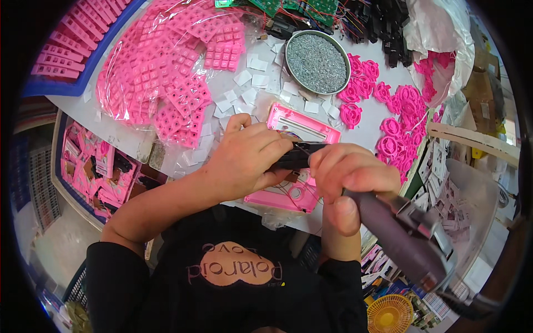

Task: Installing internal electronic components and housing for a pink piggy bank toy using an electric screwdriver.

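Observation:
My right hand is wrapped round a dark electric screwdriver, its body slanting down to the right and its tip hidden. My left hand closes its thumb and fingers on a black plastic part, just left of my right fingers. Both hands are over a pink plastic housing lying on the table before me. A long slotted strip shows at its far side, and thin wires and a round ring at its near side. My hands cover its middle.
At the far left lies a bag of pink keypads. White paper squares are scattered beside a round tin of small screws. Pink rings lie at right; black parts and green circuit boards are behind. A bin of pink parts stands left.

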Motion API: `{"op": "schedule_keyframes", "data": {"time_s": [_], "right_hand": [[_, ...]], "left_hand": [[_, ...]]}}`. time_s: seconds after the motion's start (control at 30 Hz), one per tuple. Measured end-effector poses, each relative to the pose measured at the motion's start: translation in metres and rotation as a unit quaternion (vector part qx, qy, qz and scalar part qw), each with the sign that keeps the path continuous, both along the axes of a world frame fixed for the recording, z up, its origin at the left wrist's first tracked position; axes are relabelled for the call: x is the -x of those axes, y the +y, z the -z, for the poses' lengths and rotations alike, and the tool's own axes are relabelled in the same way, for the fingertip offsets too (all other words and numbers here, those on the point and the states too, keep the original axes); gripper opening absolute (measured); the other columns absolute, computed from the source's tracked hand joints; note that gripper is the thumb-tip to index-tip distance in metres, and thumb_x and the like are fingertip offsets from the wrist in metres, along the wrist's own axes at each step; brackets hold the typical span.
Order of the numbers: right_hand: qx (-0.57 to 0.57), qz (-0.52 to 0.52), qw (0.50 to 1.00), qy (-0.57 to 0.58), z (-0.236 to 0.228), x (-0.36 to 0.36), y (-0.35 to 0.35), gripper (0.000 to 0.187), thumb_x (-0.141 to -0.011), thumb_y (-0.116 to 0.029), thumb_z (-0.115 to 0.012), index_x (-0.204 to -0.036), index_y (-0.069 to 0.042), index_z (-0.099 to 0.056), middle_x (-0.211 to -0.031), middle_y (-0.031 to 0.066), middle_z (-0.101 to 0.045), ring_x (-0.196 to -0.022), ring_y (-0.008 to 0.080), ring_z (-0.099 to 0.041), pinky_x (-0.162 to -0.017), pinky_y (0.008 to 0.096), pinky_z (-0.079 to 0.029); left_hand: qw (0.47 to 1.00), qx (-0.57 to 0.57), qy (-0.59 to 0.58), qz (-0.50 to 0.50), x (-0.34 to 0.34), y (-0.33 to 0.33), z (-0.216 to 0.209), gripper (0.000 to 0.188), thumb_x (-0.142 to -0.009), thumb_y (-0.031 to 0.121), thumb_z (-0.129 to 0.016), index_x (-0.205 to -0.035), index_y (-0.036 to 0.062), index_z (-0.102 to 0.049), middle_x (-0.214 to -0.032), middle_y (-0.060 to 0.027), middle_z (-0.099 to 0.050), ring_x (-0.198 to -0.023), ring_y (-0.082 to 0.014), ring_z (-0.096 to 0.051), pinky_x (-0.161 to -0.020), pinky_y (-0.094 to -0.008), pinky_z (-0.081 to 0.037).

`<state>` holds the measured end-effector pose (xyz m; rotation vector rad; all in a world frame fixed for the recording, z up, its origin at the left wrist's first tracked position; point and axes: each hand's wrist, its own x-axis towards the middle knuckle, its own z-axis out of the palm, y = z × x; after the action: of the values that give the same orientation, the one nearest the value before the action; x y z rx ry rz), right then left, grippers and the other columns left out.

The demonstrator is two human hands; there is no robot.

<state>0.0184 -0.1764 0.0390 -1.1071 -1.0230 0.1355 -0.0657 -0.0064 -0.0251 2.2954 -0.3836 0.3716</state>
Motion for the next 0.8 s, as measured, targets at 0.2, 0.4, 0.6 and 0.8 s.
{"op": "schedule_keyframes", "data": {"time_s": [0.2,0.4,0.6,0.8], "right_hand": [[0.027,0.012,1.000,0.007,-0.006,0.002,0.001,0.027,-0.083,-0.005,-0.067,-0.105,0.000,-0.052,-0.067,0.0067,-0.057,-0.057,0.0217,-0.057,-0.059,0.0367,-0.052],[0.035,-0.002,0.999,-0.022,-0.002,-0.008,0.010,0.032,-0.087,-0.015,-0.068,-0.109,-0.005,-0.046,-0.058,0.0033,-0.051,-0.051,0.0159,-0.049,-0.046,0.0308,-0.042],[0.026,-0.024,0.999,-0.003,0.001,-0.011,0.008,0.030,-0.087,-0.012,-0.066,-0.110,-0.002,-0.048,-0.062,0.0051,-0.053,-0.052,0.0167,-0.051,-0.050,0.0322,-0.045],[0.023,-0.030,0.998,0.049,-0.003,-0.009,0.005,0.032,-0.087,-0.009,-0.066,-0.113,0.002,-0.052,-0.069,0.0071,-0.056,-0.059,0.0169,-0.055,-0.063,0.0339,-0.052]], "left_hand": [[0.999,-0.029,-0.025,0.014,0.000,0.000,-0.002,0.048,-0.067,0.026,-0.084,-0.107,0.0094,-0.061,-0.098,-0.0009,-0.065,-0.090,-0.0187,-0.060,-0.089,-0.0430,-0.035],[0.998,-0.035,-0.051,0.025,-0.002,0.001,0.002,0.049,-0.068,0.027,-0.083,-0.107,0.0087,-0.060,-0.102,-0.0011,-0.066,-0.087,-0.0184,-0.060,-0.088,-0.0428,-0.035],[0.998,-0.010,-0.063,0.020,-0.003,0.002,0.006,0.049,-0.066,0.024,-0.083,-0.108,0.0108,-0.060,-0.094,0.0005,-0.063,-0.081,-0.0184,-0.058,-0.083,-0.0419,-0.032],[0.998,-0.002,-0.051,0.021,-0.002,0.003,0.006,0.051,-0.065,0.024,-0.084,-0.109,0.0125,-0.060,-0.092,0.0018,-0.063,-0.081,-0.0184,-0.058,-0.082,-0.0420,-0.031]]}}
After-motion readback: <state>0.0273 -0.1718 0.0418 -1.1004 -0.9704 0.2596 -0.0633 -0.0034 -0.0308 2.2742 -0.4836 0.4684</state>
